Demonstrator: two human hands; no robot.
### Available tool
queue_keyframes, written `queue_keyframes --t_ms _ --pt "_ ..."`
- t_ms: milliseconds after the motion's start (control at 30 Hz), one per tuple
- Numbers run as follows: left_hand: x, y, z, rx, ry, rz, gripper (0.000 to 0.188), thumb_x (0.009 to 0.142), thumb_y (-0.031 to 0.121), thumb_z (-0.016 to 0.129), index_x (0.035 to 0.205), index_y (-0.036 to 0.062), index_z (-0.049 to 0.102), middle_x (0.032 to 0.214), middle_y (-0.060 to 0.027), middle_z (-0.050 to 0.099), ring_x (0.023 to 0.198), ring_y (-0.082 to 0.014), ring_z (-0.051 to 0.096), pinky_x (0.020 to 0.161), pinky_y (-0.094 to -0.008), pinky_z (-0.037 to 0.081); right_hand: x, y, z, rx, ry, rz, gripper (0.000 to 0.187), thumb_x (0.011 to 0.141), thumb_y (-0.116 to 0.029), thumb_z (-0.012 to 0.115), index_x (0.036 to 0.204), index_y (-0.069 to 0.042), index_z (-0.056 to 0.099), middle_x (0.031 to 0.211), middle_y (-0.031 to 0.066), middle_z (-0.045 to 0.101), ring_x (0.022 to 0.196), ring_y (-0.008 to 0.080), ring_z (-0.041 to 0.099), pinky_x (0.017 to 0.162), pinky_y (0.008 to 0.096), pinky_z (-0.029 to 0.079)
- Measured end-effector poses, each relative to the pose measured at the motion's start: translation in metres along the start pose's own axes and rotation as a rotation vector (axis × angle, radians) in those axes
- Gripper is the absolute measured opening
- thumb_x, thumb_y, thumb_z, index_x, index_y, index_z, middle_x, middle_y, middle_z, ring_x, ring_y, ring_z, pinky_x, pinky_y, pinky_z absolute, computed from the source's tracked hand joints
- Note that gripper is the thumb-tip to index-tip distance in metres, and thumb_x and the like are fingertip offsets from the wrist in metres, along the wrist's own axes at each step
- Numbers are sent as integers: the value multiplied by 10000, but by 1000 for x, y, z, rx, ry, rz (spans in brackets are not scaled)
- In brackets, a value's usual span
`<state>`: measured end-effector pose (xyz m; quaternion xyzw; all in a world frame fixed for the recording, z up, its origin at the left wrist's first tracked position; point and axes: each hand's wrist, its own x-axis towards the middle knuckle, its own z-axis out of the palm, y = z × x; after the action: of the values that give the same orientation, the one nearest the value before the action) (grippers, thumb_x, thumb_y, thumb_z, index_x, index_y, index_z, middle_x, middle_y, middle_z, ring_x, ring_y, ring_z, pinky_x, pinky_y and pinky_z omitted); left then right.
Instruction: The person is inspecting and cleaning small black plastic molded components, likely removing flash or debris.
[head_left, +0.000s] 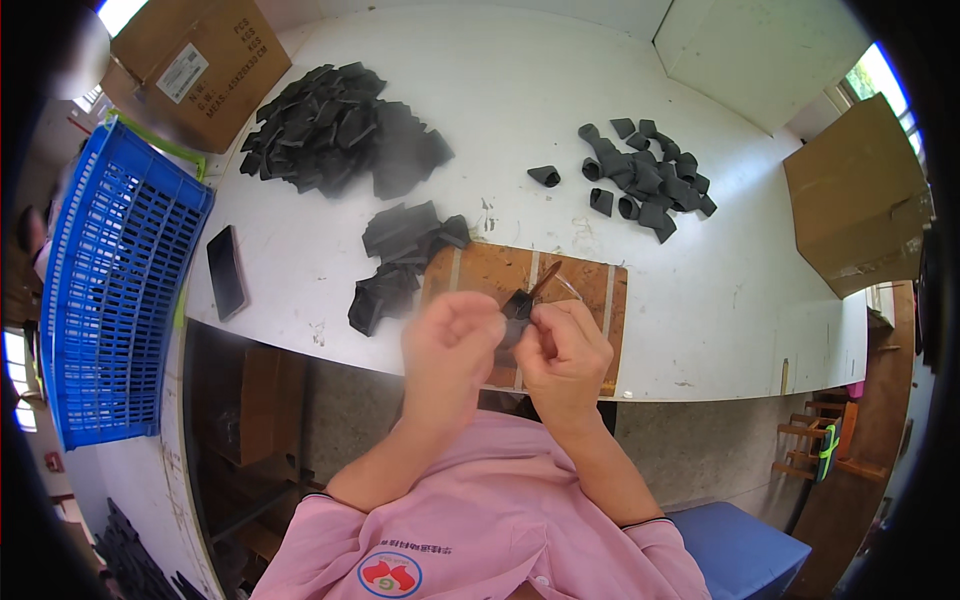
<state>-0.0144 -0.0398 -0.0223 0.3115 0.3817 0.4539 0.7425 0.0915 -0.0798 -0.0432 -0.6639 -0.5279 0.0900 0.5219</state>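
Observation:
Between my two hands, a small dark grey sleeve-like piece (pixel 517 306) is held above a brown board (pixel 478 262). My right hand (pixel 563 358) pinches it at its right side, thumb and fingers pressed together. At the piece's left edge is my left hand (pixel 452 345), fingers curled in on it and slightly smeared by motion. A reddish-brown pointed strip (pixel 546 277) sticks up beside the piece; its lower end is hidden. Close by, flat dark pieces (pixel 400 235) lie partly over the board's left edge.
Farther back, a large heap of dark flat pieces (pixel 320 125) lies left, with rolled dark sleeves (pixel 645 175) on the right. A phone (pixel 227 272) and a blue basket (pixel 125 290) are at left. Cardboard boxes (pixel 200 70) flank the white table (pixel 720 300). A blue stool (pixel 740 550) stands below.

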Motion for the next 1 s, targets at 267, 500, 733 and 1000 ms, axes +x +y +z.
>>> queue_keyframes --t_ms 267,500,733,1000 --pt "2 -12 -1 804 42 765 179 714 -115 516 867 -22 512 676 -20 535 497 -21 442 412 -158 309 5 2 -17 1515 -452 919 167 807 -182 569 742 -41 507 606 -35 418 535 40 357 467 171 277" --pt "18 41 9 -733 -569 -300 194 788 -51 420 975 -30 471 771 -138 578 310 -38 324 292 -189 235 62 -37 -47 771 -499 353 242 878 -236 501 734 -43 501 618 -65 396 535 25 335 469 181 277" --pt "39 27 -2 -417 -509 -309 220 828 -6 429 1039 -30 485 777 -99 580 338 -25 325 323 -173 247 67 8 -26 1007 -637 425 254 895 -238 477 732 -44 499 581 -66 383 514 18 319 456 177 270" --pt "30 28 21 563 -244 740 259 820 13 524 1070 -52 503 830 -67 573 696 -81 525 634 -175 424 58 -8 -32 207 -215 -76 200 885 -162 475 775 2 510 632 30 481 527 117 453 470 249 355"
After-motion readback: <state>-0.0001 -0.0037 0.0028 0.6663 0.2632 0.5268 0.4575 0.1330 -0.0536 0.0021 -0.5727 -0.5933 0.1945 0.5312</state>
